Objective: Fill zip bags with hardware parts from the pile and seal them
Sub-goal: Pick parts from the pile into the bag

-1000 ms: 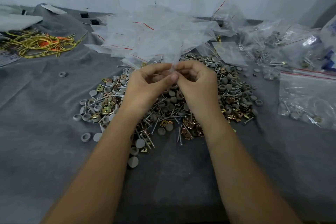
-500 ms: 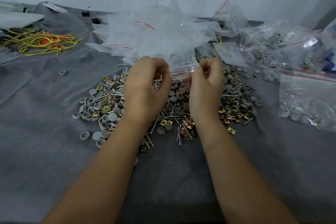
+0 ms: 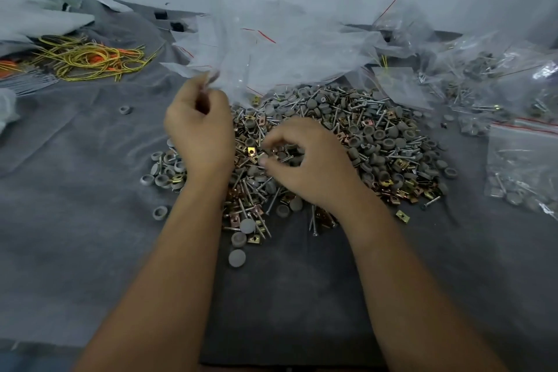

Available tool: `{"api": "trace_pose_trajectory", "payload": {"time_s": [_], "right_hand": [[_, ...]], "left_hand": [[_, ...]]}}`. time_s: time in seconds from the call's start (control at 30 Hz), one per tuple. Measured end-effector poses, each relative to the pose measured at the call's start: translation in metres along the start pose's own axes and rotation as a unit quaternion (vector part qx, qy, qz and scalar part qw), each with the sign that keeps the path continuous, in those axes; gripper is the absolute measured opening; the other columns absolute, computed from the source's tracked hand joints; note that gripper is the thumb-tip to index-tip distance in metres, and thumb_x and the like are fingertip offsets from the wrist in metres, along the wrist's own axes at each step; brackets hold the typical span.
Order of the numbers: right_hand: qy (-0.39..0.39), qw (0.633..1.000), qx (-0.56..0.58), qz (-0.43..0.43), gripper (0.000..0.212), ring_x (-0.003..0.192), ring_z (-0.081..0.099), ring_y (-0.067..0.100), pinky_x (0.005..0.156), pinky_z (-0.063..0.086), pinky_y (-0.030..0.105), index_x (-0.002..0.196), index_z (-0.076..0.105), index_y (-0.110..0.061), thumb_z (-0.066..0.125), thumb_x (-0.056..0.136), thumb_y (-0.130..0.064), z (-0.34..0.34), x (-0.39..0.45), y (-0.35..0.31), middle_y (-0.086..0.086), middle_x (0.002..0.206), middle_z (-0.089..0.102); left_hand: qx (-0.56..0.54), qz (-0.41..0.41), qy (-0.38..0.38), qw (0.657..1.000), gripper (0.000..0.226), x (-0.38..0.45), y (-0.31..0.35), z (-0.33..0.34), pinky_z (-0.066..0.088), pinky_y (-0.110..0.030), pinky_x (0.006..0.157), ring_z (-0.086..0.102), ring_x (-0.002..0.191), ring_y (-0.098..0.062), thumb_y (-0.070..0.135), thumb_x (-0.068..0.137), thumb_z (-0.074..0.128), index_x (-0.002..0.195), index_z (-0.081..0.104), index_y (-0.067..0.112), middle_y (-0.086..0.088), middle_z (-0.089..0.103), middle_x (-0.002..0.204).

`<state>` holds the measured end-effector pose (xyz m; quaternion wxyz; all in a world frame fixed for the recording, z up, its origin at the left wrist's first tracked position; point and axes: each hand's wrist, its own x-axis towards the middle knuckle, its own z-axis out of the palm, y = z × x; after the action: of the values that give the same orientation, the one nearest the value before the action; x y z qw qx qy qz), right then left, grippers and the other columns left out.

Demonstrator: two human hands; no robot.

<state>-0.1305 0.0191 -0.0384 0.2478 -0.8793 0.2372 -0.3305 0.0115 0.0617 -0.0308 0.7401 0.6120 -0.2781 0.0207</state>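
A person is sitting over a grey cloth (image 3: pixel 75 220) covered with hardware. The left hand (image 3: pixel 200 133) is pinching the edge of an empty clear zip bag (image 3: pixel 238 69), holding it up just behind the pile of screws, grey caps and brass clips (image 3: pixel 356 142). The right hand (image 3: pixel 314 166) is lying on the pile with fingers curled, its fingertips (image 3: pixel 264 160) picking at small parts; whether it is holding any is unclear. Filled bags (image 3: pixel 522 166) are lying to the right, yellow wire ties (image 3: pixel 90 57) far left.

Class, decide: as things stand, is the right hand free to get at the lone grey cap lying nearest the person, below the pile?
Probably yes. The grey cap lies apart on bare cloth, uncovered; the right hand, over the pile, seems to be picking parts, so may be busy.
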Motion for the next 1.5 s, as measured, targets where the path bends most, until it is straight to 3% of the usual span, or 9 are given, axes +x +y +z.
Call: {"api": "trace_pose_trajectory", "payload": {"time_s": [0.1, 0.23, 0.33, 0.47, 0.7, 0.93, 1.1, 1.37, 1.5], "right_hand": [[-0.119, 0.993, 0.006, -0.009, 0.039, 0.104, 0.050, 0.008, 0.093, 0.043, 0.036, 0.100, 0.069, -0.032, 0.082, 0.068, -0.050, 0.003, -0.001, -0.005, -0.013, 0.104, 0.058], [-0.149, 0.983, -0.108, 0.008, 0.044, 0.111, 0.041, 0.012, 0.100, 0.032, 0.034, 0.110, 0.069, -0.038, 0.077, 0.070, -0.055, 0.003, 0.001, 0.002, -0.009, 0.112, 0.052], [-0.101, 0.988, -0.119, 0.005, 0.030, 0.106, 0.044, 0.015, 0.095, 0.030, 0.031, 0.101, 0.074, -0.034, 0.076, 0.075, -0.049, 0.002, 0.003, 0.007, -0.006, 0.105, 0.058], [-0.055, 0.992, -0.114, -0.007, 0.019, 0.097, 0.051, 0.014, 0.090, 0.038, 0.035, 0.092, 0.077, -0.024, 0.075, 0.080, -0.039, 0.003, 0.004, 0.011, -0.010, 0.093, 0.063], [0.042, 0.997, 0.013, 0.066, 0.008, 0.081, 0.059, 0.002, 0.075, 0.050, 0.025, 0.092, 0.075, -0.022, 0.071, 0.086, -0.023, -0.006, 0.004, 0.016, -0.011, 0.085, 0.068], [0.135, 0.982, 0.081, 0.100, 0.013, 0.076, 0.064, 0.000, 0.068, 0.050, 0.010, 0.090, 0.072, -0.022, 0.070, 0.085, -0.010, -0.010, 0.004, 0.017, -0.011, 0.080, 0.069], [0.187, 0.969, 0.136, 0.089, 0.018, 0.073, 0.066, 0.003, 0.064, 0.049, 0.011, 0.086, 0.070, -0.023, 0.070, 0.082, -0.005, -0.013, 0.003, 0.014, -0.008, 0.078, 0.069], [0.149, 0.967, 0.183, 0.100, 0.022, 0.078, 0.064, -0.005, 0.067, 0.048, 0.012, 0.088, 0.057, -0.031, 0.056, 0.094, -0.010, -0.010, 0.003, 0.014, -0.017, 0.085, 0.071], [0.160, 0.981, 0.047, 0.095, 0.008, 0.070, 0.063, 0.008, 0.064, 0.053, 0.033, 0.096, 0.054, -0.025, 0.053, 0.097, -0.017, -0.008, 0.001, 0.019, -0.010, 0.082, 0.069]], "left_hand": [[0.096, 0.079, 0.038, 0.992, 0.035, 0.005, -0.002, -0.010, 0.043, -0.027, 0.066, 0.059, 0.073, -0.016, 0.015, 0.093, 0.044, 0.118, 0.069, 0.012, -0.006, 0.067, 0.083], [0.304, 0.144, -0.156, 0.929, 0.037, -0.002, -0.009, -0.004, 0.044, -0.031, 0.084, 0.060, 0.110, -0.026, 0.015, 0.095, 0.045, 0.126, 0.065, 0.018, -0.008, 0.067, 0.120], [0.362, 0.105, -0.230, 0.897, 0.034, -0.003, -0.011, 0.000, 0.049, -0.037, 0.081, 0.063, 0.103, -0.030, 0.020, 0.095, 0.048, 0.124, 0.066, 0.025, -0.007, 0.070, 0.115], [0.326, 0.093, -0.221, 0.914, 0.030, -0.003, -0.010, -0.002, 0.050, -0.040, 0.080, 0.062, 0.099, -0.030, 0.025, 0.097, 0.047, 0.116, 0.069, 0.021, -0.008, 0.070, 0.104], [0.271, 0.234, -0.126, 0.925, 0.030, -0.008, -0.002, 0.002, 0.045, -0.037, 0.077, 0.055, 0.105, -0.030, 0.019, 0.100, 0.044, 0.113, 0.066, 0.004, -0.015, 0.057, 0.111], [0.352, 0.155, -0.276, 0.881, 0.026, -0.014, -0.012, 0.012, 0.043, -0.034, 0.072, 0.056, 0.097, -0.028, 0.026, 0.100, 0.048, 0.114, 0.067, 0.015, -0.006, 0.058, 0.102], [0.334, 0.139, -0.281, 0.889, 0.020, -0.015, -0.012, 0.014, 0.048, -0.036, 0.074, 0.057, 0.089, -0.024, 0.025, 0.095, 0.054, 0.107, 0.069, 0.018, 0.000, 0.058, 0.092], [0.216, 0.092, -0.262, 0.936, 0.011, -0.018, -0.005, 0.013, 0.054, -0.038, 0.061, 0.060, 0.063, -0.015, 0.025, 0.092, 0.058, 0.084, 0.063, 0.029, 0.009, 0.059, 0.068], [0.135, 0.058, -0.228, 0.963, 0.014, -0.019, -0.004, 0.011, 0.056, -0.046, 0.053, 0.062, 0.054, -0.017, 0.030, 0.089, 0.058, 0.076, 0.059, 0.035, 0.009, 0.062, 0.070]]}}
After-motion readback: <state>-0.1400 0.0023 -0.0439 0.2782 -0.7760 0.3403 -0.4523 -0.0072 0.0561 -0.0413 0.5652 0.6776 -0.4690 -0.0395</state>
